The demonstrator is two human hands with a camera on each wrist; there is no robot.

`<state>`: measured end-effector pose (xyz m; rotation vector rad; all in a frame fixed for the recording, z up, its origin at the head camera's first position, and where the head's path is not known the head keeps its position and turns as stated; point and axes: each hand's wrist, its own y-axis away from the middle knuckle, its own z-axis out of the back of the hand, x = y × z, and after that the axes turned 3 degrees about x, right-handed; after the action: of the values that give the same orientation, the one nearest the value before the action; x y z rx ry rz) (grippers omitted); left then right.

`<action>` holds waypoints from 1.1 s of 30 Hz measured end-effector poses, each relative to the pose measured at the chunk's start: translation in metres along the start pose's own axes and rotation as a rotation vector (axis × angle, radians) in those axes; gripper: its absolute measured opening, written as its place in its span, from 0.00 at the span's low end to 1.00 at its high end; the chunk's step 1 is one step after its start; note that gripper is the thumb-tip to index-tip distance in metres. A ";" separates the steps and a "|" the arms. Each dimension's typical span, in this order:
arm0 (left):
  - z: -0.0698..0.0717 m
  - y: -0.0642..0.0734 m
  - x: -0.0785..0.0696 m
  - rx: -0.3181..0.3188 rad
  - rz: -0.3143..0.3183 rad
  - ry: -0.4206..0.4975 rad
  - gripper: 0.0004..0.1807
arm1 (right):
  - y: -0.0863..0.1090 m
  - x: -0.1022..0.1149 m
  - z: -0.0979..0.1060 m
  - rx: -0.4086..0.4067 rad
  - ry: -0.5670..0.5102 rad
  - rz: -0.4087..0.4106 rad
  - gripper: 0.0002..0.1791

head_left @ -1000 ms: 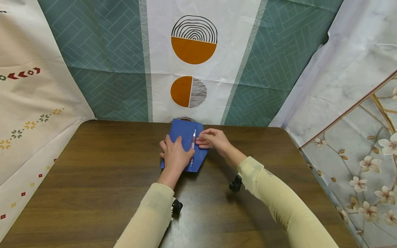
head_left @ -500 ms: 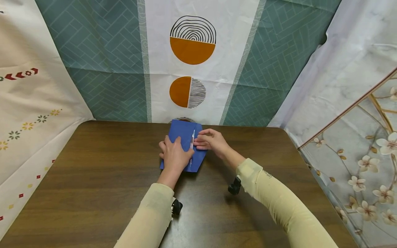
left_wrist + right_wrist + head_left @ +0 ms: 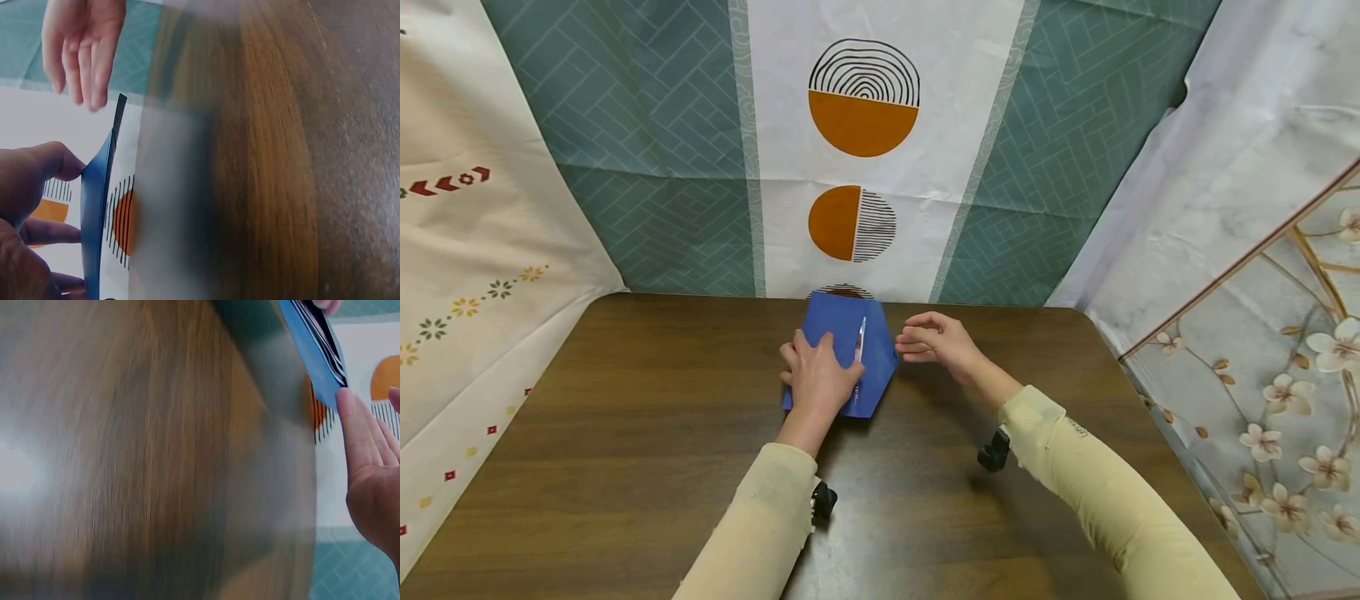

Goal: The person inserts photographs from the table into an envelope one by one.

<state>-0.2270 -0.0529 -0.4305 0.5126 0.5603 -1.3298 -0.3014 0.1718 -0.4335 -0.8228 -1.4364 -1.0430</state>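
Observation:
A blue envelope [image 3: 876,354] hangs above the far part of the table, its pointed flap spread to the right. Inside its mouth, a white strip [image 3: 860,340] shows in the head view; layered dark and white edges [image 3: 324,339] appear in the right wrist view. My left hand [image 3: 818,375] holds the envelope, fingers spread over its near face and thumb by the opening. In the left wrist view those fingertips touch the blue face [image 3: 94,215]. My right hand [image 3: 942,343] is at the flap's tip, fingers fairly straight and holding nothing.
Beneath is a brown wooden table [image 3: 662,467] that mirrors the envelope faintly. A patterned curtain [image 3: 685,167] rises right behind its far edge. Printed cloths hang at the left [image 3: 475,250] and right [image 3: 1255,350]. Each wrist wears a black camera [image 3: 994,451].
My right hand has drawn back to the right, off the envelope's flap, leaving the flap spread out. The left hand still holds the envelope, which has shifted slightly left in view.

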 end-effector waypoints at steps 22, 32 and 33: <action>-0.005 -0.002 0.022 0.080 0.052 -0.083 0.40 | 0.063 -0.006 0.071 -0.076 0.898 0.159 0.28; -0.009 0.000 0.024 0.062 0.028 -0.121 0.41 | 0.078 -0.018 0.084 -0.081 0.958 0.164 0.31; -0.009 0.000 0.024 0.057 0.026 -0.124 0.41 | 0.079 -0.019 0.085 -0.082 0.963 0.164 0.32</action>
<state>-0.2239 -0.0646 -0.4528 0.4789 0.4128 -1.3459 -0.2582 0.2810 -0.4395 -0.3724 -0.5031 -1.1416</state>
